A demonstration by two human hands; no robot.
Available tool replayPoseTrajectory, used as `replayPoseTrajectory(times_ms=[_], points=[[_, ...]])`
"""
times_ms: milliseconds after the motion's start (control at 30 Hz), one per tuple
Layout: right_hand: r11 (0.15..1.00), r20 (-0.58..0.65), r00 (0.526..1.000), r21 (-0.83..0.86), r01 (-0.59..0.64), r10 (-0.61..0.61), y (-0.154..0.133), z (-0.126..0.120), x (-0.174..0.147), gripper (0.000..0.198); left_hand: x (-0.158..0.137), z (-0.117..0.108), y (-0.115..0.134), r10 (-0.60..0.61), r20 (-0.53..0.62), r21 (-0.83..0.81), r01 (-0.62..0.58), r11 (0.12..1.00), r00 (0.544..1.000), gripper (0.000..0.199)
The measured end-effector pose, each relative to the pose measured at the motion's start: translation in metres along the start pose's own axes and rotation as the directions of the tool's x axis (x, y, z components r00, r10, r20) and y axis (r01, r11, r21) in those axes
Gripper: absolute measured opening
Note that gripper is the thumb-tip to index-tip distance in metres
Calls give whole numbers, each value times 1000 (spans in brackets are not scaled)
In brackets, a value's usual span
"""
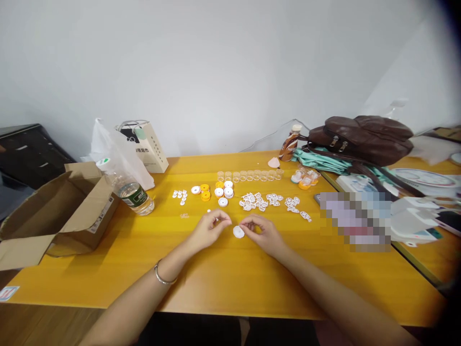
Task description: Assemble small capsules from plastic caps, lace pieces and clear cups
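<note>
A thin white round disc with a rippled look [238, 232] is the piece being worked on, at the near middle of the yellow wood-grained desk [223, 274]. The right hand [264, 233] has its grip closed on the disc's edge, thumb and forefinger pinching it; whether the disc also rests on the desk, I cannot tell. The left hand [212, 228] is just beside it, thumb and forefinger drawn close — whether that grip is fully closed, or on something tiny, cannot be told.

The handling of this disc looks partway through, while plenty of loose parts appear sorted but unused: small white knobbed discs [182, 194], smooth yellow and white round spool-like pieces [205, 192], flat white lattice pieces with petal-like cut-outs [254, 202], and a row of clear, glossy plastic rings [252, 176]. Whether the orange and clear cluster in crinkled wrapping [308, 179] is finished or waiting is unclear. Left of these — matt, brown, flaps spread — stands an open cardboard box [82, 211].
</note>
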State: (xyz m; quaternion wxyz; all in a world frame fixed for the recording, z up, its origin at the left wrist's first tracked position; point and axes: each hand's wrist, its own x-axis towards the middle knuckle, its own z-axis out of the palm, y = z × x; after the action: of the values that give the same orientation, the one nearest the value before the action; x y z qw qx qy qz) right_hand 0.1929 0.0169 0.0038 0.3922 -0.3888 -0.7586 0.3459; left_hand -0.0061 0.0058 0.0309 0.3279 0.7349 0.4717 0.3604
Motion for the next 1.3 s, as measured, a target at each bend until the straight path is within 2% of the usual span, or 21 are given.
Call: replayPoseTrajectory(times_ms=[133,433,800,900,1033,1300], points=[[999,9,999,32,-38,37,-9,4,-3,14,-4,15,7,-8,24,-89,10,996,1000,17],[994,23,996,58,-90,89,-8,5,-4,14,-2,19,3,-20,34,-127,24,992,999,15],[994,85,990,-39,-106,108,-8,2,-2,17,-1,21,-4,60,60,48,-63,997,996,12],[990,101,987,-73,-117,124,-5,1,-2,15,0,22,-3,75,86,143,-86,986,993,12],[984,116,982,-118,-134,148,0,2,-1,14,2,24,-2,59,101,284,-86,955,993,11],[980,118,978,-120,-158,172,4,5,2,12,4,26,-2,32,52,346,-48,937,998,8]])
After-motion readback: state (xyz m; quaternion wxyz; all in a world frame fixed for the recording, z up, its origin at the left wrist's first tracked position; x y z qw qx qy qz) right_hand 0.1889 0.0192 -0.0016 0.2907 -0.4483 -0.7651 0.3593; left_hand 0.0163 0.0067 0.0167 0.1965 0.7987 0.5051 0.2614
